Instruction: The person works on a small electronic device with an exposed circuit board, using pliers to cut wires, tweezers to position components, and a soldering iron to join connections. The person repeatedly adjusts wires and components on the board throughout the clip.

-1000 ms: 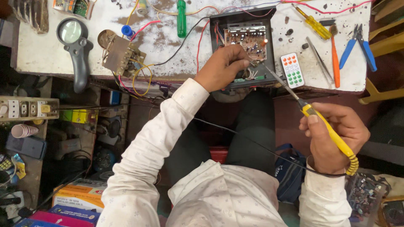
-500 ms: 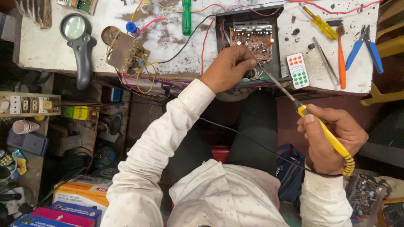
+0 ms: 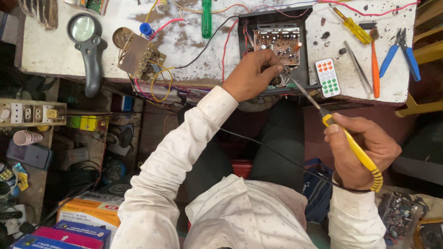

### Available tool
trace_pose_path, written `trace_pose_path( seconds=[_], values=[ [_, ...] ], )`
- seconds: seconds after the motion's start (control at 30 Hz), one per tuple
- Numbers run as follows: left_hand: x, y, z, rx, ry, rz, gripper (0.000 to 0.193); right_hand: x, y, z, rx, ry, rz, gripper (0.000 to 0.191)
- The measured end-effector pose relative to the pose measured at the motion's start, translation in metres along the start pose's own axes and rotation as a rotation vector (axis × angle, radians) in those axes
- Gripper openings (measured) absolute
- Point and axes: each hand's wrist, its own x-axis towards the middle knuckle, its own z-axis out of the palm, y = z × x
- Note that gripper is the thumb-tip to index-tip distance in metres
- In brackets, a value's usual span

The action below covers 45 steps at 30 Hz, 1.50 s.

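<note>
My right hand (image 3: 362, 150) grips the yellow handle of a soldering iron (image 3: 350, 143); its metal tip reaches up-left to the front edge of a circuit board (image 3: 279, 46) inside an open black case (image 3: 307, 27). My left hand (image 3: 251, 74) rests on the case's front, fingers pinched near the iron's tip; whether it holds solder wire I cannot tell. A black cord runs from the iron across my lap.
On the stained white bench (image 3: 194, 41) lie a transformer with coloured wires (image 3: 138, 55), a magnifying glass (image 3: 85, 39), a green screwdriver (image 3: 206, 18), a small remote (image 3: 327, 77), tweezers (image 3: 357, 67), an orange tool (image 3: 374, 64), blue pliers (image 3: 401, 53). A socket strip (image 3: 27, 113) and boxes are at the left.
The view has shifted slightly; my right hand with the iron stays close to the board's front edge, and my left hand keeps its place at the case.
</note>
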Motion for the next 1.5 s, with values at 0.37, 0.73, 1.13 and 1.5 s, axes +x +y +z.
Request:
trace_pose_path(
  seconds=[0.37,0.73,1.13,1.5],
  values=[
    [0.002,0.005,-0.002,0.072,0.022,0.031,0.017,0.008,-0.018,0.008,0.000,0.049,-0.012,0.010],
    [0.002,0.015,-0.002,-0.053,-0.027,-0.117,0.020,0.084,0.006,0.044,-0.536,-0.198,-0.541,0.019],
    [0.003,0.010,-0.003,-0.035,-0.070,0.184,0.012,0.097,0.038,0.061,-0.433,-0.114,-0.502,0.023],
    [0.003,0.023,-0.007,0.143,-0.137,0.237,0.016,0.091,0.050,0.073,-0.361,-0.008,-0.547,0.026]
  ],
)
